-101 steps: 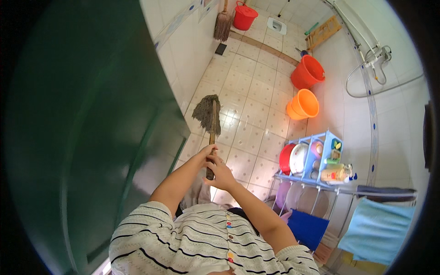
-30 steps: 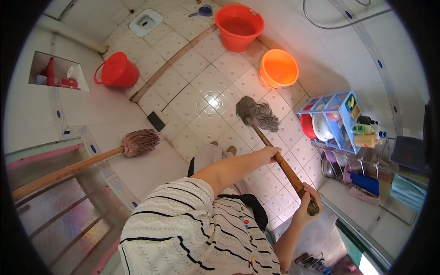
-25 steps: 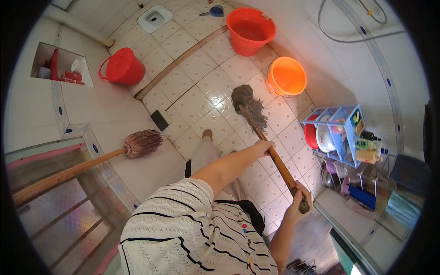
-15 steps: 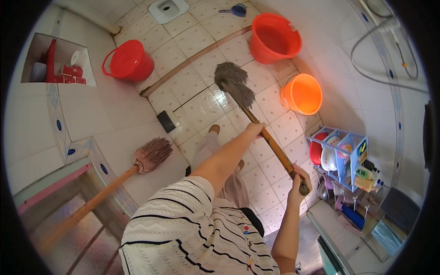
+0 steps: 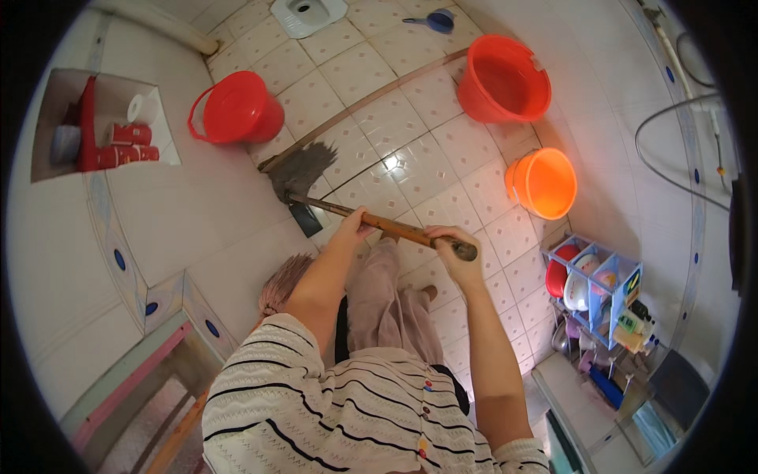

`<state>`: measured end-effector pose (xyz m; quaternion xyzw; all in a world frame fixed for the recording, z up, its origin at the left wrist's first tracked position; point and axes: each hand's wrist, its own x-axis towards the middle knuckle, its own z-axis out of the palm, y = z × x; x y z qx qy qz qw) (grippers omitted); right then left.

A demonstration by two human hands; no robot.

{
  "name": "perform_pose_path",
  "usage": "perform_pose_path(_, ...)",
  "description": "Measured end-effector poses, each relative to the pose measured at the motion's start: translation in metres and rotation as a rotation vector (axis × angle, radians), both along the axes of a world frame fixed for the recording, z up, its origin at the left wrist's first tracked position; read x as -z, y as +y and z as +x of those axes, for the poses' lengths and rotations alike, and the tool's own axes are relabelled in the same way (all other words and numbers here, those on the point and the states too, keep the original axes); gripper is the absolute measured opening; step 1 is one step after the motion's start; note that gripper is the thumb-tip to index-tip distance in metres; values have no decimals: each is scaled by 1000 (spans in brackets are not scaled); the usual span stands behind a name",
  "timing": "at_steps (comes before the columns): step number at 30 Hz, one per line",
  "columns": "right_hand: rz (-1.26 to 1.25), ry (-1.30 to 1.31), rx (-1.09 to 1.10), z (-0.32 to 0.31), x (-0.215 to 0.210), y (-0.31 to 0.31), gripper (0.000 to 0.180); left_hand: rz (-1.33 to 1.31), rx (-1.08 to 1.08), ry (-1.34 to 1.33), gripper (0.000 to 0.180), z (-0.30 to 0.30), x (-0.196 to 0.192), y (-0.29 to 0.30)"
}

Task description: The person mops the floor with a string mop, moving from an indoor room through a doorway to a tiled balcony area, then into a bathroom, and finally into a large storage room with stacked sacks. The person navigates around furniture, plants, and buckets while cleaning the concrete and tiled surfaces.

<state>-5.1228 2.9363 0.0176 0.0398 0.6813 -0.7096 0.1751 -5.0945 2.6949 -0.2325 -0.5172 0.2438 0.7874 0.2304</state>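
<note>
Both of my hands grip the wooden handle of a mop (image 5: pixel 392 227). My left hand (image 5: pixel 355 223) holds it lower down, and my right hand (image 5: pixel 450 246) is closed near its upper end. The grey mop head (image 5: pixel 298 168) rests on the white tiled floor (image 5: pixel 410 150), close to the left wall and a small dark floor drain (image 5: pixel 305 219). My legs in light trousers stand just behind the handle.
A red lidded bucket (image 5: pixel 235 109) stands left of the mop head. A large red bucket (image 5: pixel 504 78) and an orange bucket (image 5: pixel 543 182) line the right wall. A blue rack (image 5: pixel 594 292) with bowls is at right. A second broom (image 5: pixel 283 283) leans by my left elbow.
The mop head has swept from the right side by the orange bucket across the floor to the left wall. Both hands stayed on the handle while my view turned.
</note>
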Motion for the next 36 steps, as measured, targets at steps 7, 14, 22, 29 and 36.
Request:
perform_pose_path(7, -37, -93, 239, 29, -2, 27, 11, 60, 115, -50, 18, 5, -7, 27)
perform_pose_path(14, -13, -72, 750, 90, -46, 116, 12, 196, 450, 6, 25, 16, -43, 150)
perform_pose_path(22, 55, 50, 994, 262, -103, 217, 7, 344, 1038, -2, 32, 92, -57, 304)
perform_pose_path(29, 205, 144, 1334, 419, -158, 279, 7, 425, 1310, -42, 25, 224, -119, 465)
perform_pose_path(36, 384, 207, 1365, 483, -143, 288, 11, 383, 1468, -6, 16, 288, -89, 576)
